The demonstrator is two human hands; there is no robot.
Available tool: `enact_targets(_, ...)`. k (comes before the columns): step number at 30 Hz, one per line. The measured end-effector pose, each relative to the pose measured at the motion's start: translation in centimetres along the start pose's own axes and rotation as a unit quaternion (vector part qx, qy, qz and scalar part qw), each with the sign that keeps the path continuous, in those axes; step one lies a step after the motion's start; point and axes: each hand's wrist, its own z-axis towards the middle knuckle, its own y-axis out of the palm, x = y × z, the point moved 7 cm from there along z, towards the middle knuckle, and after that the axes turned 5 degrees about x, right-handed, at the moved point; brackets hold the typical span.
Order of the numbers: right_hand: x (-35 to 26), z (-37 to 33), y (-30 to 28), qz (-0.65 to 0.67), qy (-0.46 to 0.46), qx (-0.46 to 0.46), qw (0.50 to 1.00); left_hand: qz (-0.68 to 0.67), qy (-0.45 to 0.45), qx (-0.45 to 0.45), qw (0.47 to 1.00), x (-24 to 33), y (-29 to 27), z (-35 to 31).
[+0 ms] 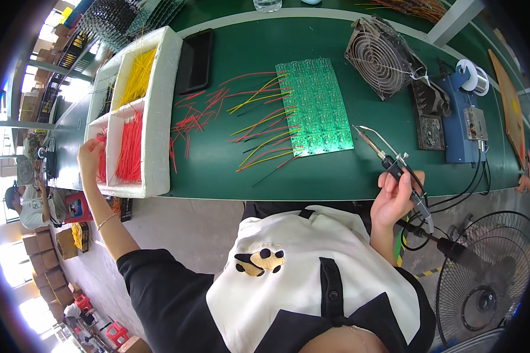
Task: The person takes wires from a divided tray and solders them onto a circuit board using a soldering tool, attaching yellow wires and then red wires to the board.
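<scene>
A divided white box point(162, 117) holds yellow wires point(138, 79) and red wires point(129, 150), the left hand point(90, 154) at its near-left compartment, grip unclear, the right hand's point(393, 197) grip wrapped around a soldering iron point(390, 166).

left arm point(109, 226): was stretched far out to the left | left hand point(90, 157): fingers pointed away from the body, tips hard to see | right arm point(383, 238): was close to the body | right hand point(393, 199): fingers were curled in | hands: were well apart
</scene>
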Motion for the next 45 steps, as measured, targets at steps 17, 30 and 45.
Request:
enact_targets(17,-0.3,0.1,0.4,0.016,-0.013,-0.022,1.000,-0.197,-0.097,0.065,0.973,-4.1,-1.6,0.9)
enact_targets(30,-0.7,0.1,0.8,0.010,-0.015,-0.021,1.000,-0.291,0.096,0.135,0.942,10.4,-9.1,-5.2)
enact_targets(45,0.2,0.5,2.2,0.024,0.006,-0.031,0.999,-0.277,0.407,-0.052,0.869,39.9,11.9,-10.0)
